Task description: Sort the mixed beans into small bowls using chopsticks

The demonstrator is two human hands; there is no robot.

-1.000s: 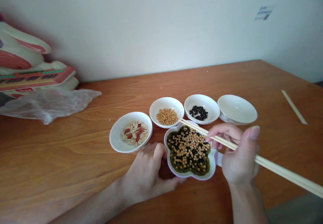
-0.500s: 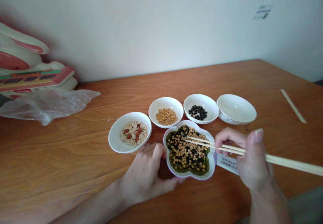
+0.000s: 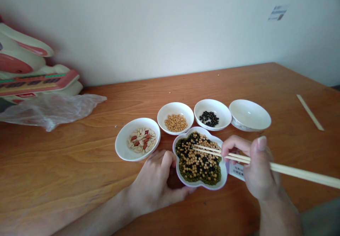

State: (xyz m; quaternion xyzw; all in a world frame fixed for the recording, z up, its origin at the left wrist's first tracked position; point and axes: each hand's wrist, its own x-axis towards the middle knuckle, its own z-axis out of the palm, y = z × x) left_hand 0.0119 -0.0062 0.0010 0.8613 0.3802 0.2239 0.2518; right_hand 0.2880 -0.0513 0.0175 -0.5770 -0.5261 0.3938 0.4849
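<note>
My left hand (image 3: 156, 179) is closed on the left and near rim of a flower-shaped bowl (image 3: 224, 174), thumb along its front edge. Inside lie mixed beans (image 3: 198, 159): yellow soybeans, black beans and small green ones. A pair of chopsticks (image 3: 297, 170) is held in my right hand (image 3: 256, 165), their tips among the beans near the bowl's middle; I cannot tell whether a bean sits between them. Behind the flower bowl stand a white bowl of soybeans (image 3: 175, 123) and one of black beans (image 3: 209, 118). To its left is a bowl of peanuts (image 3: 142, 140), some red-skinned.
An empty white bowl (image 3: 249, 114) stands back right, touching the black-bean bowl. Farther right lies a pale wooden stick (image 3: 310, 112). A clear plastic bag (image 3: 53, 110) and a rabbit-shaped toy (image 3: 39, 76) are at the left by the wall. A printed label (image 3: 237, 171) lies beneath my right hand.
My right hand has shifted slightly left with the chopsticks, whose tips have moved a little within the beans. The left hand keeps its hold on the flower-shaped bowl.
</note>
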